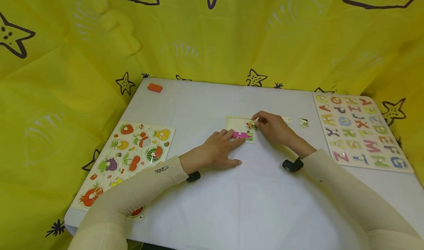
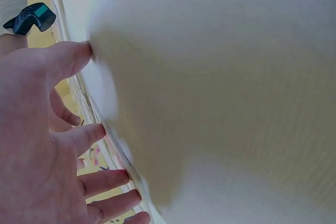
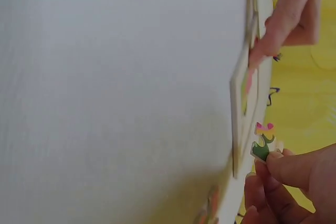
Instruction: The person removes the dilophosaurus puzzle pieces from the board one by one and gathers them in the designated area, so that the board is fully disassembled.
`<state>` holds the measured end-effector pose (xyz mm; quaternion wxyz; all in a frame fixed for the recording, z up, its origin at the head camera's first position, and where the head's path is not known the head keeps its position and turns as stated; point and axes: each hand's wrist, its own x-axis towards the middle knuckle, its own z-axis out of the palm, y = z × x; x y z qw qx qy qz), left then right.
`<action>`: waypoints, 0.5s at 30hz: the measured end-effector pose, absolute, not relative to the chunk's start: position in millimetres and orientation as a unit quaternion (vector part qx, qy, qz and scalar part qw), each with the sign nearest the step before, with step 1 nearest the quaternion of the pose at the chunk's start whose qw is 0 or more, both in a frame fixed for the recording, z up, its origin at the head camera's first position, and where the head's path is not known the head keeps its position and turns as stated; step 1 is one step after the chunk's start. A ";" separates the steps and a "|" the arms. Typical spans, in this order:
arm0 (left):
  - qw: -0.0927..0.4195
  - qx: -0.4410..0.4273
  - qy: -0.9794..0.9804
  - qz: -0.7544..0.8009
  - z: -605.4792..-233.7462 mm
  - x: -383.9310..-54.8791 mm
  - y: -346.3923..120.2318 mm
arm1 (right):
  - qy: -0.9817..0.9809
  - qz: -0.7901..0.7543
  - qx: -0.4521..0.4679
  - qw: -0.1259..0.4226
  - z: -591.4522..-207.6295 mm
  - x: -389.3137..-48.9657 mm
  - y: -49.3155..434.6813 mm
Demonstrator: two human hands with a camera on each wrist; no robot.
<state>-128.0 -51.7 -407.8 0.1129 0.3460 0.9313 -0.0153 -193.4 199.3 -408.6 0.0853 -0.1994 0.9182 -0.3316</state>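
Observation:
A small puzzle tray [image 1: 233, 122] with a pale raised border lies mid-table, with pink and green pieces [image 1: 243, 135] fitted along its near side. My left hand [image 1: 218, 150] rests on the tray's near left part, fingers extended over the pink piece and thumb spread on the cloth. My right hand [image 1: 273, 127] pinches a jigsaw piece [image 3: 264, 142] between thumb and fingers, just above the tray's right side. That piece shows green, pink and yellow patches in the right wrist view. In the left wrist view, the left hand's fingers [image 2: 105, 182] lie straight at the tray's edge.
Loose jigsaw pieces [image 1: 303, 123] lie right of the tray, one partly behind the right hand. A fruit and vegetable board [image 1: 149, 130] lies at left, partly under the left sleeve. An alphabet board [image 1: 356, 132] is at right. An orange block [image 1: 155, 88] sits near the back left corner.

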 end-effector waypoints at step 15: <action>0.117 0.345 0.931 -0.003 -407.6 -126.2 -52.9 | 0.938 -0.284 -0.139 0.142 -376.7 -195.8 298.4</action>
